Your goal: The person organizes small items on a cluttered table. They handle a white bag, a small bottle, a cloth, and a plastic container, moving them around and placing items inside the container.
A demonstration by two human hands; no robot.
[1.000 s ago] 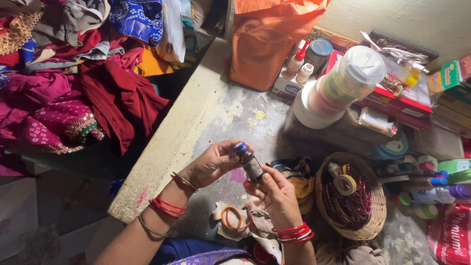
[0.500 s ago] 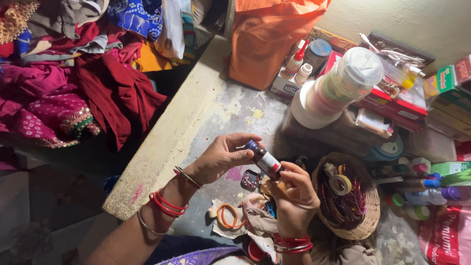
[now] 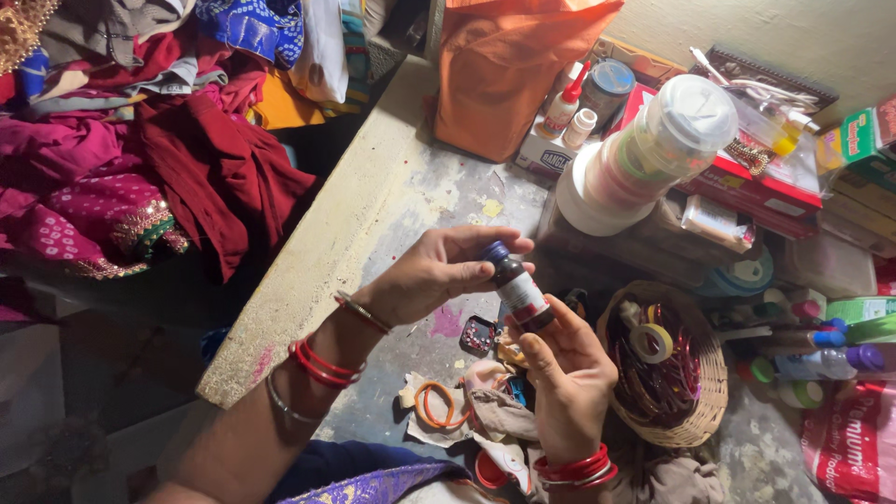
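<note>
A small dark glass bottle [image 3: 519, 291] with a blue cap and a pale label is held tilted between both hands over a worn grey ledge [image 3: 392, 215]. My left hand [image 3: 439, 271] pinches the blue cap with thumb and fingers. My right hand [image 3: 567, 373] cups the bottle's base from below, palm up. Both wrists wear red bangles. Below the hands lie orange bangles [image 3: 439, 406] on a scrap of paper, and a small dark sequined piece [image 3: 478, 336].
A wicker basket [image 3: 702, 411] with red bangles and a tape roll stands right of the hands. Behind it are a clear jar of bangles [image 3: 644, 154], boxes, small bottles and an orange bag [image 3: 504, 65]. A heap of red and pink clothes [image 3: 140, 140] lies at left.
The bottle has tilted and moved slightly up and right. My right hand has turned palm up beneath its base, and my left hand has shifted its grip on the cap.
</note>
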